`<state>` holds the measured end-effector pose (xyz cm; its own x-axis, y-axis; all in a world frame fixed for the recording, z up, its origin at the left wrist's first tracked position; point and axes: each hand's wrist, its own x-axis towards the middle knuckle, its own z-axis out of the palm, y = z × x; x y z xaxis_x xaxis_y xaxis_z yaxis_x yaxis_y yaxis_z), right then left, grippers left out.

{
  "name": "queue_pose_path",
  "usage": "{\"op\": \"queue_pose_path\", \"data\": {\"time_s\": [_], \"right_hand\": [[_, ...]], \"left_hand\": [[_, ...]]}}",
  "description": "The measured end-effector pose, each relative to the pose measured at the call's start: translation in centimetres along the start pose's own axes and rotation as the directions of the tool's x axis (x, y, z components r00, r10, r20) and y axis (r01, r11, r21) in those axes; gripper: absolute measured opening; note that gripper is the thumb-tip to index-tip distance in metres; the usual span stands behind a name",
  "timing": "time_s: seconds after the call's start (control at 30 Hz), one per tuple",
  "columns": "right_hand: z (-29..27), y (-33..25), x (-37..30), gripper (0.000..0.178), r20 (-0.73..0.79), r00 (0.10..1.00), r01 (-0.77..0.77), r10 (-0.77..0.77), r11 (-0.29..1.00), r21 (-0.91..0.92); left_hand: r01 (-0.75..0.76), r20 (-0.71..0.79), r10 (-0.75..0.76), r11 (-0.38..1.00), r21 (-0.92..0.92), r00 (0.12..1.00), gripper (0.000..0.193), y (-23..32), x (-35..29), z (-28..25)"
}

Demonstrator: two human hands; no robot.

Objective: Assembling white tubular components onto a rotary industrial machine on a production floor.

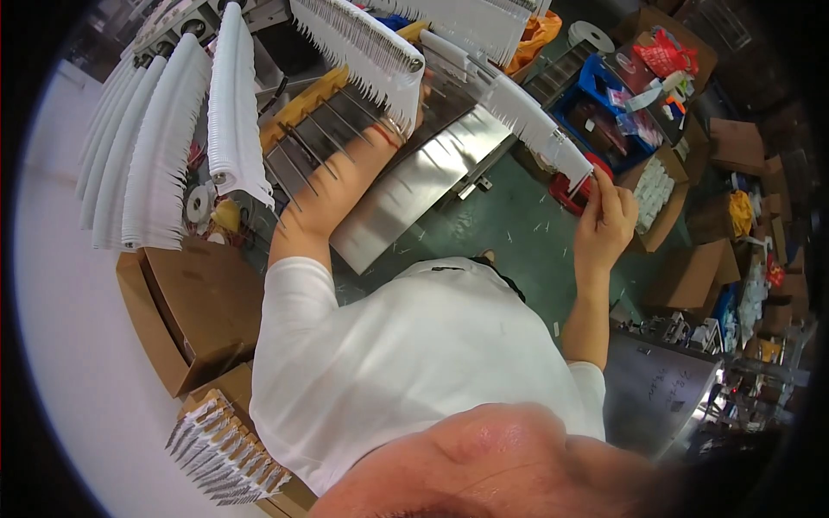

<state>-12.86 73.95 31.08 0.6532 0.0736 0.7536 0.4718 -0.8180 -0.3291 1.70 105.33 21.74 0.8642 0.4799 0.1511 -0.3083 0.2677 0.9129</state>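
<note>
Head view: white strip row [531, 121] pinched at its lower end by the right hand [604, 220].
Its long axis runs up-left toward the left hand [406, 116], mostly hidden behind another white row [363, 47], so grip can't be told.

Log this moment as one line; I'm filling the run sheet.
left hand: behind white comb strip, grip hidden | right hand: pinching white strip end | steel chute between

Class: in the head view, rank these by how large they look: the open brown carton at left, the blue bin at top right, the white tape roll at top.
1. Open brown carton, though it sits nearer the camera.
2. Blue bin.
3. White tape roll.
</note>
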Motion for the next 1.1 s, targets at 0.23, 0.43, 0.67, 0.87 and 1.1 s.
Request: {"op": "queue_pose_path", "data": {"time_s": [0.23,0.43,0.67,0.87,1.1], "right_hand": [[2.4,0.3,1.8,0.022,0.018,0.997,0.069,-0.069,0.997,-0.019],[6.4,0.5,3.3,0.022,-0.014,0.998,0.064,-0.064,0.996,0.062],[3.0,11.1,-0.1,0.022,0.032,0.877,-0.460,0.480,0.818,0.346],[-0.7,12.4,-1.9,0.021,0.017,0.866,-0.497,0.499,0.858,0.125],[-6.2,12.2,-2.2,0.018,-0.023,0.855,-0.489,0.517,0.822,0.291]], "left_hand": [[0.213,0.091,-0.198,0.957,-0.196,0.976,0.011,-1.5,4.3,0.0],[0.109,0.226,-0.021,0.917,-0.383,0.974,0.011,-2.1,0.9,1.5],[0.075,0.507,-0.147,0.984,0.159,0.849,0.020,3.4,-4.5,3.3],[0.517,0.527,-0.555,0.823,0.236,0.644,0.033,2.3,-4.6,5.8],[0.495,0.723,-0.624,0.748,0.442,0.297,0.033,3.8,-6.0,8.1]]}}
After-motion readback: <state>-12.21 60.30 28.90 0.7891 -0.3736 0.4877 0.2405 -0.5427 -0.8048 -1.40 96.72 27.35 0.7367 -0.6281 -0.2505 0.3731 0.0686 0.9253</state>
